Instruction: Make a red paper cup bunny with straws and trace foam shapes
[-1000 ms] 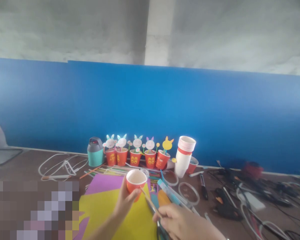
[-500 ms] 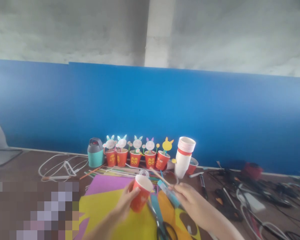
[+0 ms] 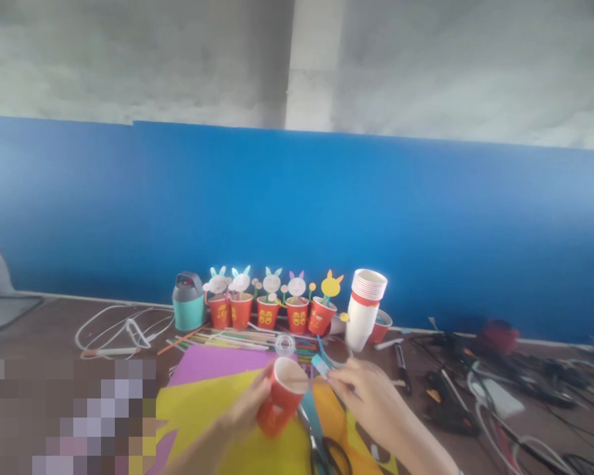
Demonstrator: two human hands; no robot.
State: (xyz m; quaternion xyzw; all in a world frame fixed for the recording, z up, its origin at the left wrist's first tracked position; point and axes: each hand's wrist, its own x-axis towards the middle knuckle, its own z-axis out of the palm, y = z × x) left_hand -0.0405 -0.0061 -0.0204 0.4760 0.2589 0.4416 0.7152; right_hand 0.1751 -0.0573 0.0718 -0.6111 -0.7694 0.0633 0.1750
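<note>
My left hand point(image 3: 245, 412) grips a red paper cup point(image 3: 282, 397), tilted so its white mouth faces right. My right hand point(image 3: 363, 396) is closed in a pinch on a thin wooden stick point(image 3: 297, 380) whose tip lies inside the cup's mouth. Both hands hover over yellow paper point(image 3: 212, 412) and purple paper point(image 3: 212, 363). Black-handled scissors point(image 3: 327, 452) lie just below the cup.
A row of red cups with paper bunny toppers point(image 3: 272, 307) stands by the blue wall, beside a teal mini bin point(image 3: 188, 301) and a stack of paper cups point(image 3: 366, 310). Tape rolls point(image 3: 373, 382), a glue gun point(image 3: 440, 402) and tangled cables point(image 3: 525, 409) lie right; white cord point(image 3: 119, 326) left.
The cup has tipped from upright toward the right. My right hand rose from the bottom edge and brought the stick across into the cup's mouth.
</note>
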